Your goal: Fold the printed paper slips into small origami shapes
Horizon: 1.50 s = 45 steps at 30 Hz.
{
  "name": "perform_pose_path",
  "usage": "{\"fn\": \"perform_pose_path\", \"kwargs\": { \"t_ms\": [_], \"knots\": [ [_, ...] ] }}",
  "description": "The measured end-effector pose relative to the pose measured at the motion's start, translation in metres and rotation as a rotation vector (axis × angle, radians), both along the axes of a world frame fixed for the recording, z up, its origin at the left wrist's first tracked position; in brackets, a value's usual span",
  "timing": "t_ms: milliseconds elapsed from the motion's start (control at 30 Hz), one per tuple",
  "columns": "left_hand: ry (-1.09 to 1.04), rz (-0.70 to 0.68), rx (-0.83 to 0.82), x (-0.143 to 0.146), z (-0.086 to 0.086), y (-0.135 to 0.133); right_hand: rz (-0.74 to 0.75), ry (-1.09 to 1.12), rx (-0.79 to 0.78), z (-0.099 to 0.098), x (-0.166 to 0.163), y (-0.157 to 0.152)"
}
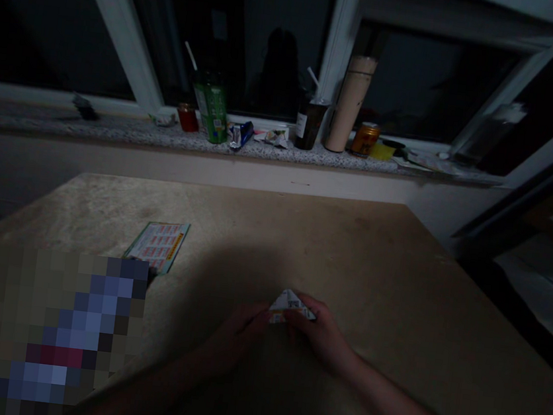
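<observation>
Both my hands meet over a wooden table (361, 257) in dim light. A small folded piece of printed paper (290, 304), roughly triangular, sits between them. My left hand (236, 336) pinches its left edge with curled fingers. My right hand (323, 333) grips its right side, fingers closed over it. The paper is held just above or on the table top; I cannot tell which.
A flat printed paper sheet (158, 245) lies on the table to the left. A pixelated patch (62, 336) covers the near left. The windowsill (116, 128) behind carries a green bottle (211, 110), a dark cup (308, 124), a tall tumbler (349, 102), a can (365, 139) and wrappers.
</observation>
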<state>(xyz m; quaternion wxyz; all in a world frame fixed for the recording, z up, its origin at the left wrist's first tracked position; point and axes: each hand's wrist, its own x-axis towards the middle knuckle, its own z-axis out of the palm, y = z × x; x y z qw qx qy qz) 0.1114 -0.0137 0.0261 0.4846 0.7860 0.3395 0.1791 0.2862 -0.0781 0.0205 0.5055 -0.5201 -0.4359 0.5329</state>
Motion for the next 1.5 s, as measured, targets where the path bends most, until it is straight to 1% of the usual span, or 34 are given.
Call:
{"fn": "perform_pose_path", "kwargs": {
  "t_ms": [100,233,300,367,500,567,633,733,833,967,1000,1133,1267,1400,1500],
  "knots": [
    [-0.049,0.023,-0.073,-0.002,0.000,0.000,0.018,0.017,-0.005,-0.003,0.000,-0.001],
    [-0.101,0.005,-0.107,-0.004,-0.001,0.000,0.030,0.021,0.014,-0.004,0.000,-0.001],
    [-0.097,0.046,-0.116,-0.004,-0.001,0.000,0.023,0.026,0.003,-0.002,0.000,-0.001],
    [-0.077,0.074,-0.113,-0.003,-0.001,0.001,0.006,0.017,-0.009,0.000,0.000,-0.001],
    [-0.037,-0.031,-0.084,0.001,0.003,0.002,-0.010,0.009,-0.005,0.003,0.001,-0.001],
    [-0.019,-0.054,-0.050,0.002,0.006,0.002,-0.016,0.033,-0.007,0.002,0.001,-0.001],
    [-0.001,-0.038,-0.020,0.003,0.008,0.002,-0.015,0.050,-0.008,0.000,0.001,-0.001],
    [-0.016,-0.010,-0.023,0.003,0.007,0.000,-0.016,0.082,0.003,-0.004,0.001,-0.001],
    [-0.034,-0.007,-0.078,0.001,0.003,0.000,-0.031,0.137,0.018,-0.005,0.001,0.000],
    [-0.036,0.082,-0.153,-0.002,-0.002,0.001,-0.027,0.140,0.014,-0.005,0.001,-0.001],
    [-0.050,0.082,-0.157,-0.002,-0.003,0.001,-0.029,0.128,0.011,-0.005,0.001,-0.001],
    [-0.067,-0.006,-0.119,-0.002,0.003,0.000,-0.029,0.109,0.000,-0.003,0.001,-0.001],
    [-0.063,0.004,-0.082,-0.001,0.007,-0.001,-0.035,0.087,0.002,-0.003,0.001,-0.001],
    [-0.061,0.020,-0.084,-0.001,0.003,0.000,-0.035,0.091,-0.010,-0.005,0.001,0.000],
    [-0.048,0.040,-0.149,-0.004,-0.005,0.001,-0.045,0.116,-0.001,-0.006,0.001,0.000]
  ]
}}
